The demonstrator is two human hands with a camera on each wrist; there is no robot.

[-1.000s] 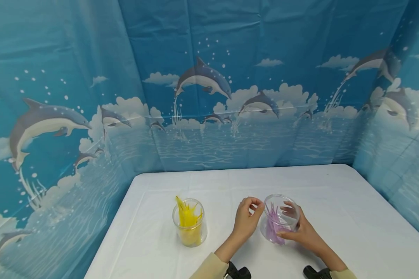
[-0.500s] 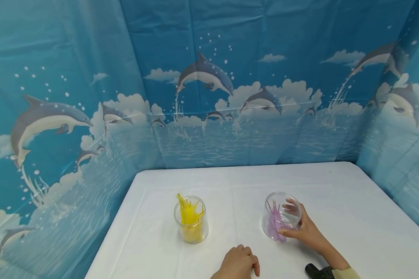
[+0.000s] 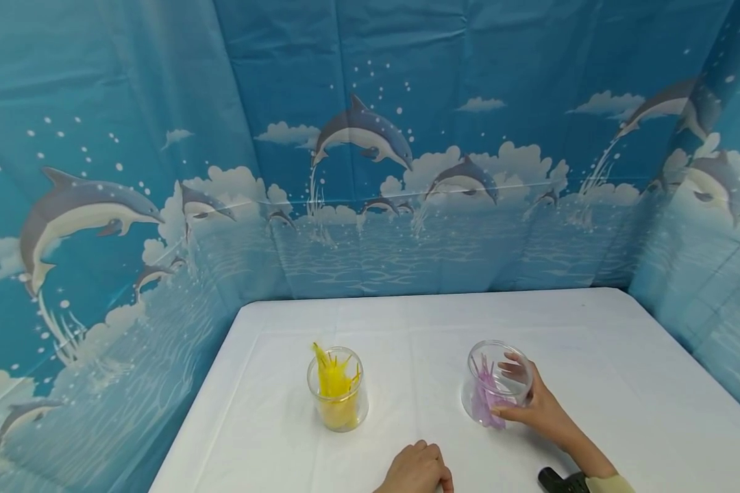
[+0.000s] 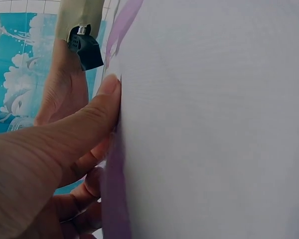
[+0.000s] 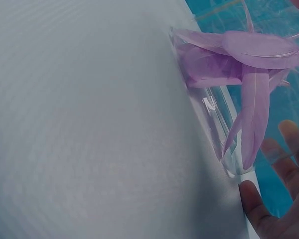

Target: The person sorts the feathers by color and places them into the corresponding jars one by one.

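Note:
My right hand grips a clear glass jar by its right side, thumb in front and fingers behind. Inside it stand purple feathers, leaning left. Near the front of the white table, my left hand is low, palm down, partly cut off by the frame. The left wrist view shows its thumb straight and its other fingers bent beside a purple feather at the tabletop. Another purple feather appears beyond the thumb. To the left stands a second glass jar with yellow feathers.
A white cloth covers the table, whose rounded far corners show. Around its back and sides hangs a blue curtain printed with dolphins. A black wrist camera sits at my right wrist.
My left hand has left the right jar's rim and come down toward the table's front, staying there over the last half second. My right hand keeps hold of the jar.

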